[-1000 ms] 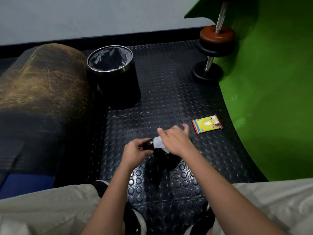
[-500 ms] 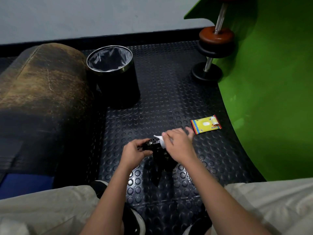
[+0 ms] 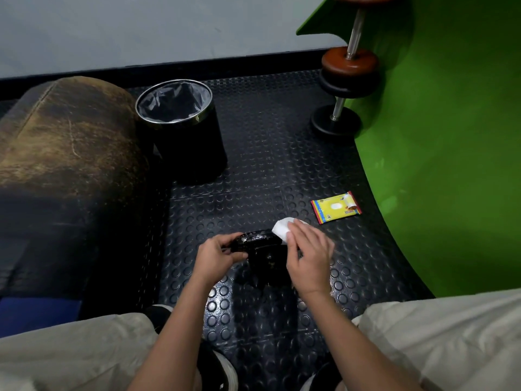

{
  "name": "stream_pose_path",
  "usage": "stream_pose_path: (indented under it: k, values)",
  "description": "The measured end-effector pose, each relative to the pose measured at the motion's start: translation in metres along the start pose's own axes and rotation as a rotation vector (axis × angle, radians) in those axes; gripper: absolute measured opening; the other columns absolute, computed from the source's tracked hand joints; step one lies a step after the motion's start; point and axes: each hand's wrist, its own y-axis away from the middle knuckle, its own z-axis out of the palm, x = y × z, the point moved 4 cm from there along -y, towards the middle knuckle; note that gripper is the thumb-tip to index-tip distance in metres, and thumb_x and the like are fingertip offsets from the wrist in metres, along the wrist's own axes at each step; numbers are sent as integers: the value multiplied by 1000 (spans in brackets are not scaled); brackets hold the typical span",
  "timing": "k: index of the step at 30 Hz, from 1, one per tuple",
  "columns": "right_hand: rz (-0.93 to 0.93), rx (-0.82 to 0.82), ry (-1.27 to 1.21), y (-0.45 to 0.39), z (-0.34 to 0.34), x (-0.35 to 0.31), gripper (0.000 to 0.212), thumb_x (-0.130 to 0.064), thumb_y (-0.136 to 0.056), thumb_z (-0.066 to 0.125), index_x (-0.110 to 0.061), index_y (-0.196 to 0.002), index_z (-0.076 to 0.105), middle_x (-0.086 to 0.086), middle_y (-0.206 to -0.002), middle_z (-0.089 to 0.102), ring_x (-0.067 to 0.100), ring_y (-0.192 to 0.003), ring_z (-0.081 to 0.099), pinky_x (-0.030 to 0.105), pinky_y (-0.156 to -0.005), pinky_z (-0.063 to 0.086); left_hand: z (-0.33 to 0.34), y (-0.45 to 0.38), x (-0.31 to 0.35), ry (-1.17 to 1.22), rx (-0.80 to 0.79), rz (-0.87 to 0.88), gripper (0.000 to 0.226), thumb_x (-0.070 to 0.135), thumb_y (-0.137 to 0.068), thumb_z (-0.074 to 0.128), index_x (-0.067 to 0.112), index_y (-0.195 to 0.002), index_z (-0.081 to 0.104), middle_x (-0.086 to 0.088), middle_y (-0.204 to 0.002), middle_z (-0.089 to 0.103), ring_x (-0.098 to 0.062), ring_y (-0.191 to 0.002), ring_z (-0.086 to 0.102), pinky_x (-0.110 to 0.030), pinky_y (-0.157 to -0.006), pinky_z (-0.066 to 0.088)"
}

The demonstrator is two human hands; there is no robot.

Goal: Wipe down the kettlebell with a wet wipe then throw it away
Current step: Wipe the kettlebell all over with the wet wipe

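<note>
Beside worn cushion [image 3: 67, 153], lined bin [image 3: 180, 122]

The scene is dim overall, lit softly from above, with the green wall [image 3: 451, 165] on the right the brightest and most saturated area and the grey far wall [image 3: 141, 32] evenly pale. The studded black floor mat [image 3: 267, 170] catches small glints on its raised dots, strongest near the person's feet, while the black kettlebell [image 3: 260, 245] is nearly lost in the dark apart from a faint sheen on its handle. Wide-angle distortion bows the green wall's edge and the far skirting, and focus is fairly sharp throughout.
</note>
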Motion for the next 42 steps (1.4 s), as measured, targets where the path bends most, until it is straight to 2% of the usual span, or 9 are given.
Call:
stream_pose_path:
  k: [5,11,17,21,28,33,36,40,42]
  values:
    - [280,79,-109,1,-7,17,39,-33,-100,42,-14,-116,73,-2,-116,72,22,-104,56,41,-94,47,1,-1,-1,-20,2,12,54,6,-71,84,22,-120,68,12,-104,66,15,-84,56,6,-71,40]
    - [-84,-86,-24,-10,2,-24,27,-29,-97,52,-23,-108,75,-15,-114,70,12,-106,51,30,-95,35,0,-3,-2,-9,17,13,54,1,-70,83,18,-119,69,6,-103,69,15,-82,56,5,-70,40]
    - [109,20,-9,-14,-10,-2,23,-29,-95,51,-25,-99,73,-15,-102,71,17,-100,54,29,-90,30,1,-1,-1,-44,6,32,52,7,-70,84,25,-117,69,15,-99,65,16,-83,56,2,-78,41]
    - [-85,-296,138,-26,12,-50,28,-32,-98,46,-24,-93,73,-10,-96,71,17,-98,53,34,-92,32,-1,-3,-3,-35,7,23,55,5,-68,84,23,-118,69,10,-100,68,11,-84,60,-20,-96,48]
    - [76,-931,255,-85,16,-31,50,-33,-103,24,-11,-97,68,8,-111,69,27,-101,56,41,-88,28,1,3,-9,74,45,-33,59,2,-65,86,19,-118,69,6,-106,71,5,-86,66,1,-73,45]
    - [180,-1185,132,-88,48,-60,67,-62,-94,20,-20,-91,72,16,-139,56,35,-129,49,49,-112,31,0,-1,-11,60,64,-12,56,0,-63,87,13,-115,71,8,-95,72,16,-71,62,2,-70,43]
    - [210,-1261,123,-86,56,-61,63,-68,-92,20,-26,-75,63,14,-136,56,34,-125,50,51,-110,34,1,-1,-12,60,76,-13,56,2,-62,88,12,-114,71,16,-86,69,18,-70,62,1,-70,45]
    - [269,-1219,132,-100,26,-24,61,-58,-102,23,-20,-114,70,14,-145,51,32,-133,45,44,-113,31,0,-2,-13,54,67,-5,59,7,-61,89,18,-116,70,3,-106,72,3,-87,67,-2,-77,46]
    - [293,-1175,181,-101,15,-9,61,-54,-103,23,-17,-115,70,14,-140,55,30,-126,50,39,-105,34,0,-2,-15,49,60,-4,60,11,-61,90,20,-116,70,3,-110,71,-6,-96,68,-9,-85,48]
